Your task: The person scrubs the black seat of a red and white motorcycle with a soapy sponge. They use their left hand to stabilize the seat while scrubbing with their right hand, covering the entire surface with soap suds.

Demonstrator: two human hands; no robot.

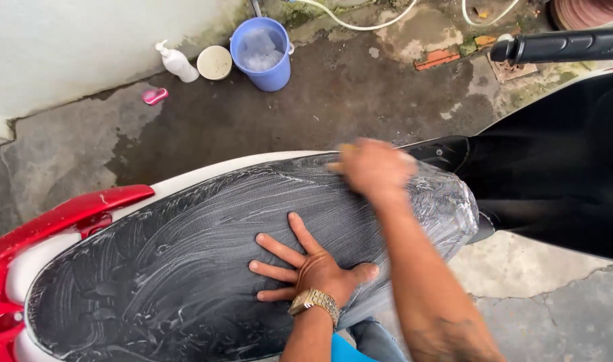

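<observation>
Head view shows my left hand (306, 268) pressed flat on the near side of the scooter seat (186, 268), fingers spread wide and holding nothing, just bracing me. My right hand (375, 167) is further up the seat toward the handlebar (568, 45); it is blurred, curled as if over something yellowish at its far edge, perhaps a sponge, but I cannot tell for sure what it grips or how tightly. The seat lies right under both hands, black and streaked all over with white soapy lather.

To do this scrubbing well, I judge I should keep the flat hand planted so the seat does not rock, work in overlapping strokes, and give the narrow front end of the seat as much attention as the broad back, since suds look thinner near the middle.

Red bodywork (65, 214) wraps the rear of the scooter. The ground is wet, cracked concrete floor (286, 107). By the wall (85, 40) stand a blue bucket (261, 53) with foamy water, a pale bowl (214, 62), a white pump bottle (177, 63) and a small pink thing (154, 96). A hose (360, 23) trails along the far edge
</observation>
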